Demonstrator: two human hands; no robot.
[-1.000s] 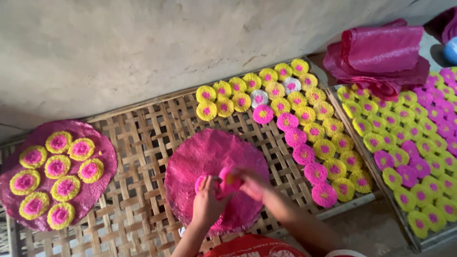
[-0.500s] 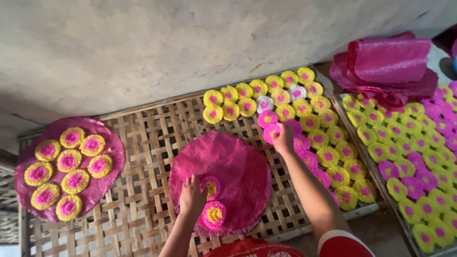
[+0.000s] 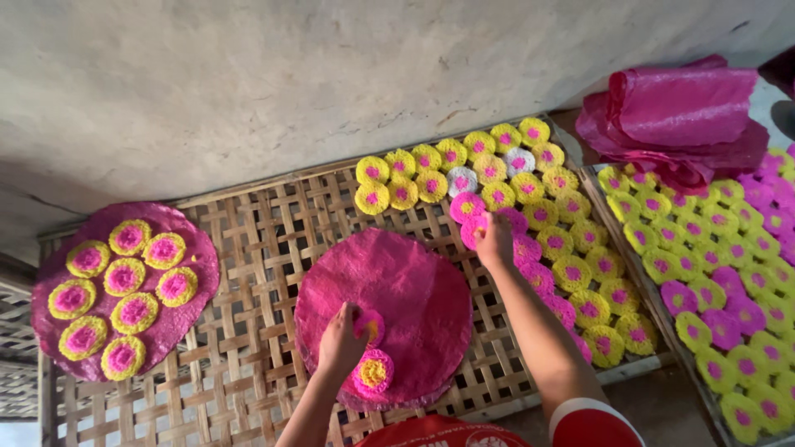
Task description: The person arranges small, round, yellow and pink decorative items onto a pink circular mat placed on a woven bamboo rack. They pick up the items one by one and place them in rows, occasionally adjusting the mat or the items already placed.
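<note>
The left hand (image 3: 341, 339) lies low and close to the body, fingers curled downward, palm down. The right arm stretches forward, its right hand (image 3: 495, 240) reaching down with bent fingers.

Just one camera, up on the person's head, looking almost straight down at the woven bamboo rack (image 3: 248, 248) from close in, with the grey wall (image 3: 290, 74) across the top.

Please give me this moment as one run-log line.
left hand: on small disc atop pink round | right hand: on pink disc in rows | bamboo tray: under both
</note>
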